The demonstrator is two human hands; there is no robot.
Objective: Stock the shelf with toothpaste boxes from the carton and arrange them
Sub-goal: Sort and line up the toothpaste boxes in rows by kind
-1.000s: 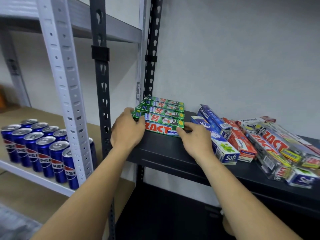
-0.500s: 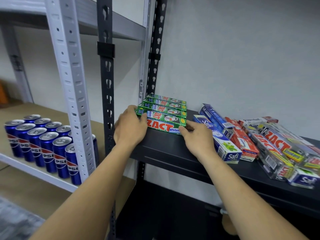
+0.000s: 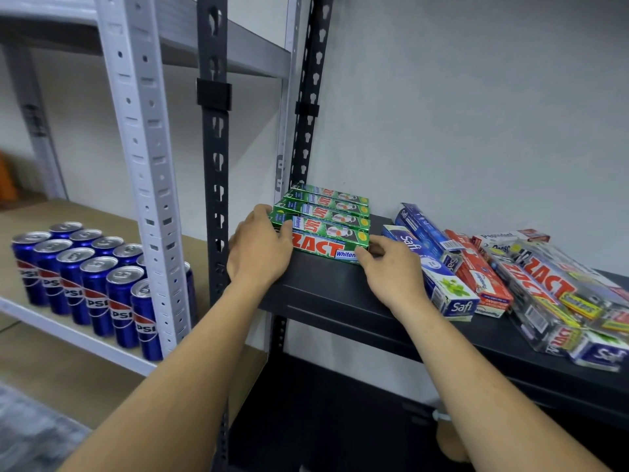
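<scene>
Task item: green Zact boxes (image 3: 328, 212), four lying flat, long sides touching, at left end of black shelf (image 3: 340, 294), close to back-left upright.
Front box (image 3: 321, 247): "ZACT" in red on white, then "Whiten…" on a blue tab, rest covered by thumb. "ZACT" runs along tops of the other three; small print too fine to read.
L hand (image 3: 260, 248): fingers curled round left ends of the row, thumb on front box near the "Z".
R hand (image 3: 391, 270): fingers bent onto right end of front box, thumb at its lower front edge, pinching it.
Safi boxes (image 3: 449, 296): blue/white, "Safi" legible on end flap and sides. Nearer one w/ green leaf pic, just beside R hand; contact unclear.
Red box (image 3: 483, 277): next to Safi boxes, "Pepsodent" on end, partly legible.
White box (image 3: 510, 237): at back, "Pepsodent", red end.
Clear packs (image 3: 544, 287): far right, "ZACT" in red. Yellow tags unreadable. Blurred "Saf…" box at frame edge, cut off.
Cans (image 3: 85, 281): blue, "PSI"/"EPSI" showing, in two rows on tan shelf to the left; some hidden behind grey upright (image 3: 143, 158).
Hard to make out: dark space under black shelf; small metal bit and tan shape by R forearm, not identifiable.
</scene>
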